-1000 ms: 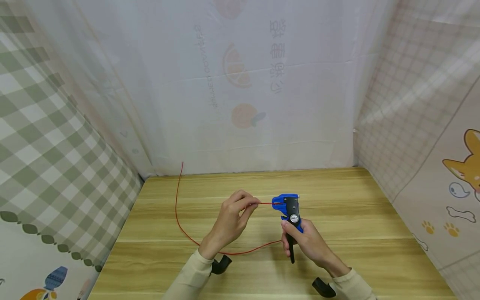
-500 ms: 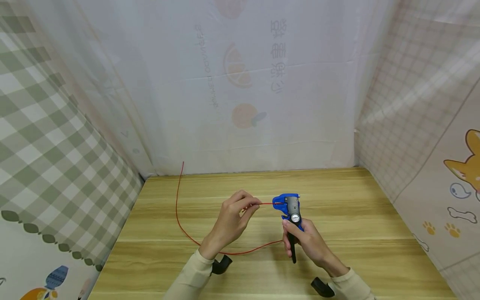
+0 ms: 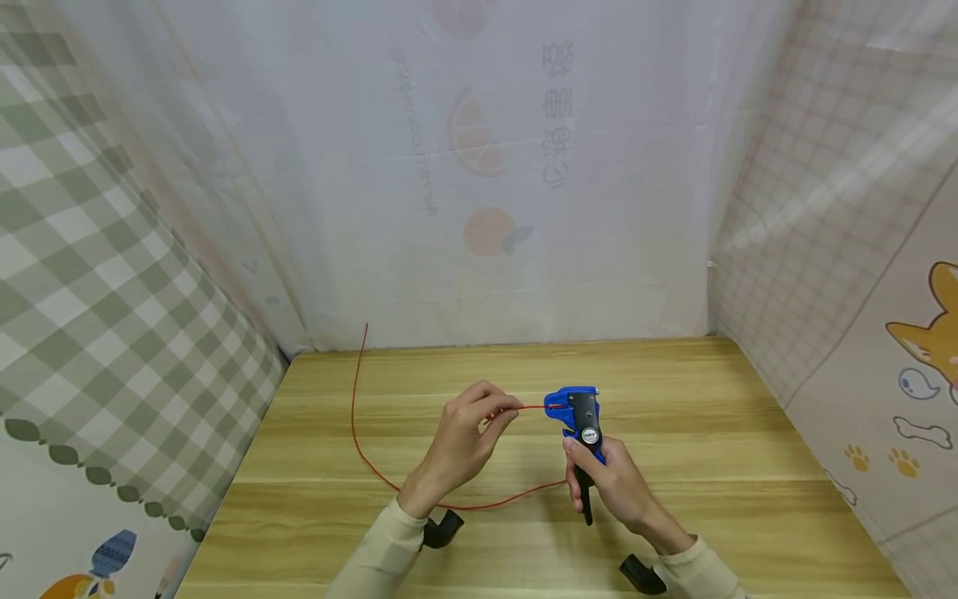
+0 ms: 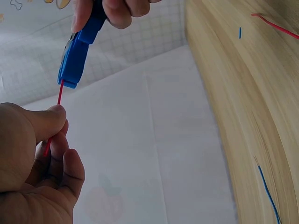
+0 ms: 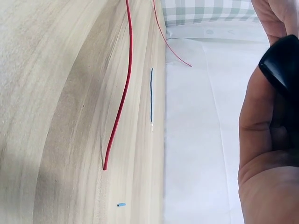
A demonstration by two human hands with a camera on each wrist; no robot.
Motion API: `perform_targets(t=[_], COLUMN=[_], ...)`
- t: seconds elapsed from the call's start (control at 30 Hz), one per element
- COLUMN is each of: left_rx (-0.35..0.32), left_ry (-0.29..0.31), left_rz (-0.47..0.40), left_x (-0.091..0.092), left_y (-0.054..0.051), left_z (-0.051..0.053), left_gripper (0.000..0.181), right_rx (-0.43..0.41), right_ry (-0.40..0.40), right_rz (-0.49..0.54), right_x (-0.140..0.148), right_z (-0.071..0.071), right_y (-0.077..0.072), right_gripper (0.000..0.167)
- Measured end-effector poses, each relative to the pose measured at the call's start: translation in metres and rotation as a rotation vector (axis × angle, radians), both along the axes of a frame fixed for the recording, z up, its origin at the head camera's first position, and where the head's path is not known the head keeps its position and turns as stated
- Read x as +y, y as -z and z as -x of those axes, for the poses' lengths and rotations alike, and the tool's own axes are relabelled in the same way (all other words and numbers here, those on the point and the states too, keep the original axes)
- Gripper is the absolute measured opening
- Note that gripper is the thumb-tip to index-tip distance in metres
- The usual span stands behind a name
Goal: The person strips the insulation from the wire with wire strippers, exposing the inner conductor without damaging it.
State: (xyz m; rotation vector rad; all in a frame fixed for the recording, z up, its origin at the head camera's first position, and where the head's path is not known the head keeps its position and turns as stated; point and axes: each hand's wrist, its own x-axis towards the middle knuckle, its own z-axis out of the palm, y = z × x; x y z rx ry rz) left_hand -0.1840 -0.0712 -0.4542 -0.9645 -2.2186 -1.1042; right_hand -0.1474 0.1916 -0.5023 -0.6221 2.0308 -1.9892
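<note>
Above the table (image 3: pixel 674 383), the left hand (image 3: pixel 466 428) pinches a red wire (image 3: pixel 532 407) (running into the blue tool (image 3: pixel 582 412) the right hand (image 3: pixel 617 482) grips).

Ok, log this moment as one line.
left hand: pinches red wire | right hand: grips blue-black wire stripper | held wire: enters stripper head | tabletop: another red wire, blue wire, blue scrap

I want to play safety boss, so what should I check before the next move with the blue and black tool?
1. Red wire goes into the tool: ok.
2. Left hand pinches that wire: ok.
3. Right hand grips the tool: ok.
4. Left fingers apart from the tool: ok, wire shows between them.
5. Long red wire outside the tool's front: ok.
6. Wire's tip far enough in: cannot tell, it's hidden.
</note>
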Motion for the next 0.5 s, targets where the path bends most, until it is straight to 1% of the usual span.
perform_targets(t=[0.1,0.27,0.5], left_rx=[-0.014,-0.016,-0.025], left_ry=[0.001,-0.001,-0.002], left_rz=[0.003,0.004,0.006], left_x=[0.0002,0.0002,-0.0001], left_y=[0.0008,0.0007,-0.001], left_z=[0.0002,0.0004,-0.0006], left_gripper=[0.009,0.009,0.01], right_rx=[0.012,0.031,0.036], right_ry=[0.008,0.018,0.029], right_rz=[0.0,-0.001,-0.012], right_x=[-0.0005,-0.0015,-0.0027], right_z=[-0.0011,-0.0015,-0.0012], right_y=[0.0008,0.0013,0.0001], right_gripper=[0.046,0.045,0.044])
